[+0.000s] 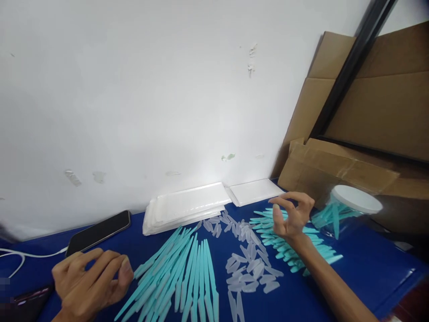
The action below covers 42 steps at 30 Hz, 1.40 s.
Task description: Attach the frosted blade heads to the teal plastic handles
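Observation:
Many teal plastic sticks [174, 273] lie fanned out on the blue table at the lower middle. Beside them, small translucent caps [250, 268] are scattered. A second pile of teal sticks [284, 248] lies to the right. My left hand [92, 281] is at the lower left, just left of the fanned sticks, its fingers curled; whatever they may hold is hidden. Over the right pile is my right hand [293, 214], thumb and index finger apart, with nothing visible between them.
White plastic sleeves [187, 203] and another flat white pack [256, 191] lie against the wall. A phone [98, 232] with a white cable is at the left, a dark object [30, 304] below it. A white-lidded jar [346, 210] of teal sticks stands right, before cardboard [338, 167].

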{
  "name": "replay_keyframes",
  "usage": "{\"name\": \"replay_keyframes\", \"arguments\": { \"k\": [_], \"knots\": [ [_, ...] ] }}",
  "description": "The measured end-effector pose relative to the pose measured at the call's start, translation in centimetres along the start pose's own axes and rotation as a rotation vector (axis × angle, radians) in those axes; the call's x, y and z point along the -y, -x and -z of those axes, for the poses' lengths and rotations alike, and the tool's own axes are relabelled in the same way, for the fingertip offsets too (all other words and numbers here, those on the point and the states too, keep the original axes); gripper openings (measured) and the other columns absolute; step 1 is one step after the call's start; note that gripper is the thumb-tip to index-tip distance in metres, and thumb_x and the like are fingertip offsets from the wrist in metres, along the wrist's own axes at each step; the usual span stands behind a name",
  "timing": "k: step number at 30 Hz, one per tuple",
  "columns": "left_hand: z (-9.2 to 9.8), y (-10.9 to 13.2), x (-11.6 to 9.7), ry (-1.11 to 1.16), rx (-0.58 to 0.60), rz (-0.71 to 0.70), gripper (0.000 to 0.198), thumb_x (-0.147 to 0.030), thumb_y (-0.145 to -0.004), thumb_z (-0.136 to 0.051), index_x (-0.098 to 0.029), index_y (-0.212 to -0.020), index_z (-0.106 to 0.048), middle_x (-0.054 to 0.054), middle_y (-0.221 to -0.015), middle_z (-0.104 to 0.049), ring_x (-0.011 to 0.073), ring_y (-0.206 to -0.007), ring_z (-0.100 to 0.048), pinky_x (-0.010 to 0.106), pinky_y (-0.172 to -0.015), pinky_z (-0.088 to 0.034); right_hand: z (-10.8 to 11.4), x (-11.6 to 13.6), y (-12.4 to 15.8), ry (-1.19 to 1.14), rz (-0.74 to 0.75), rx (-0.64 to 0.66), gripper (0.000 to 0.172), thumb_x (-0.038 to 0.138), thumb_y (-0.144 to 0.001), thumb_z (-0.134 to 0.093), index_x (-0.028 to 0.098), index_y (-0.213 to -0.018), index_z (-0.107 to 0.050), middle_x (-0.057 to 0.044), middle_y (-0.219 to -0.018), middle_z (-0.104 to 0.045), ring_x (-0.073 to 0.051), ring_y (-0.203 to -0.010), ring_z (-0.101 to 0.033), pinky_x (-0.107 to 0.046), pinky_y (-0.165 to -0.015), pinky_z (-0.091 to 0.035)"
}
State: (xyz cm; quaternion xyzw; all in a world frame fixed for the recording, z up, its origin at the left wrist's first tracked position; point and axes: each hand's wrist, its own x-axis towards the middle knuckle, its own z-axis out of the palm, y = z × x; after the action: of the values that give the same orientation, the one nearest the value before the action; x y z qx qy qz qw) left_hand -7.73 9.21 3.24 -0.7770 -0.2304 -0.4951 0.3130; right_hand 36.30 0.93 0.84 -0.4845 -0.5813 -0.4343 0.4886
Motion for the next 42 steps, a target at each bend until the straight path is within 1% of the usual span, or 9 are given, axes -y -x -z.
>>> {"name": "replay_keyframes", "arguments": {
  "k": [1,2,6,9,19,23,29,36,42],
  "knots": [
    [-0.4,0.5,0.9,-0.054,-0.040,-0.208,0.014,-0.015,-0.070,-0.069,-0.023,-0.063,-0.060,-0.008,-0.050,-0.061,0.0167,-0.057,-0.053,0.030,-0.057,-0.034,-0.1,-0.1,0.1,0.023,0.014,0.009,0.015,0.022,-0.086,-0.057,0.024,-0.097,-0.066,-0.007,-0.101,-0.056,-0.025,-0.093,-0.054,-0.045,-0.086,-0.039],
    [-0.8,1.0,1.6,-0.119,-0.076,-0.241,0.016,-0.014,-0.069,-0.070,-0.022,-0.063,-0.058,-0.006,-0.050,-0.061,0.0195,-0.058,-0.053,0.032,-0.058,-0.034,-0.1,-0.3,0.3,0.046,0.030,0.015,0.020,0.023,-0.085,-0.058,0.024,-0.103,-0.067,-0.008,-0.107,-0.056,-0.026,-0.099,-0.053,-0.047,-0.089,-0.040],
    [-1.3,2.5,2.1,-0.253,0.018,-0.121,0.027,-0.013,-0.069,-0.073,-0.022,-0.062,-0.048,-0.003,-0.048,-0.054,0.0228,-0.060,-0.052,0.037,-0.061,-0.034,-0.1,-1.2,0.6,0.165,0.052,0.013,0.038,0.028,-0.086,-0.060,0.025,-0.124,-0.063,-0.011,-0.123,-0.055,-0.031,-0.112,-0.053,-0.052,-0.096,-0.040],
    [-1.7,3.0,1.4,-0.240,0.114,-0.011,0.040,-0.012,-0.070,-0.074,-0.023,-0.055,-0.039,-0.004,-0.046,-0.043,0.0193,-0.056,-0.046,0.035,-0.059,-0.031,0.0,-2.3,1.1,0.228,0.026,-0.011,0.047,0.030,-0.086,-0.059,0.021,-0.132,-0.061,-0.015,-0.125,-0.056,-0.036,-0.116,-0.053,-0.057,-0.097,-0.039],
    [-2.8,5.2,2.3,-0.121,0.243,0.009,0.042,-0.006,-0.085,-0.062,-0.019,-0.051,-0.041,-0.007,-0.046,-0.038,0.0082,-0.040,-0.036,0.028,-0.046,-0.027,-1.1,-6.4,3.0,0.339,0.064,0.043,0.069,0.039,-0.080,-0.058,0.020,-0.146,-0.051,-0.016,-0.137,-0.059,-0.039,-0.124,-0.056,-0.054,-0.101,-0.043],
    [-2.8,5.6,2.2,-0.065,0.294,0.028,0.040,-0.009,-0.090,-0.060,-0.017,-0.055,-0.043,-0.009,-0.047,-0.038,0.0070,-0.041,-0.035,0.022,-0.045,-0.028,-0.8,-7.1,3.2,0.363,0.032,0.017,0.068,0.040,-0.081,-0.057,0.026,-0.147,-0.050,-0.014,-0.143,-0.056,-0.039,-0.125,-0.056,-0.059,-0.099,-0.042],
    [-2.8,6.1,2.5,-0.001,0.300,0.085,0.043,-0.013,-0.093,-0.059,-0.017,-0.056,-0.039,-0.010,-0.048,-0.035,0.0059,-0.041,-0.032,0.019,-0.044,-0.027,0.8,-6.9,2.6,0.362,-0.268,0.133,0.062,0.033,-0.087,-0.057,0.039,-0.148,-0.045,-0.008,-0.151,-0.047,-0.035,-0.138,-0.044,-0.062,-0.107,-0.034],
    [-2.9,6.2,2.8,0.075,0.265,0.119,0.045,-0.007,-0.085,-0.061,-0.018,-0.052,-0.033,-0.008,-0.045,-0.031,0.0057,-0.039,-0.027,0.027,-0.044,-0.022,1.3,-10.1,3.6,0.417,-0.116,0.100,0.064,0.029,-0.081,-0.060,0.032,-0.144,-0.052,-0.012,-0.147,-0.051,-0.040,-0.131,-0.049,-0.064,-0.100,-0.039],
    [-2.8,6.4,3.1,0.097,0.232,0.122,0.047,-0.005,-0.080,-0.064,-0.019,-0.054,-0.028,-0.009,-0.046,-0.027,0.0061,-0.040,-0.024,0.028,-0.044,-0.022,1.3,-9.8,3.5,0.360,-0.050,0.131,0.057,0.028,-0.082,-0.057,0.028,-0.139,-0.058,-0.011,-0.147,-0.051,-0.037,-0.128,-0.052,-0.056,-0.101,-0.039]
  ]
}}
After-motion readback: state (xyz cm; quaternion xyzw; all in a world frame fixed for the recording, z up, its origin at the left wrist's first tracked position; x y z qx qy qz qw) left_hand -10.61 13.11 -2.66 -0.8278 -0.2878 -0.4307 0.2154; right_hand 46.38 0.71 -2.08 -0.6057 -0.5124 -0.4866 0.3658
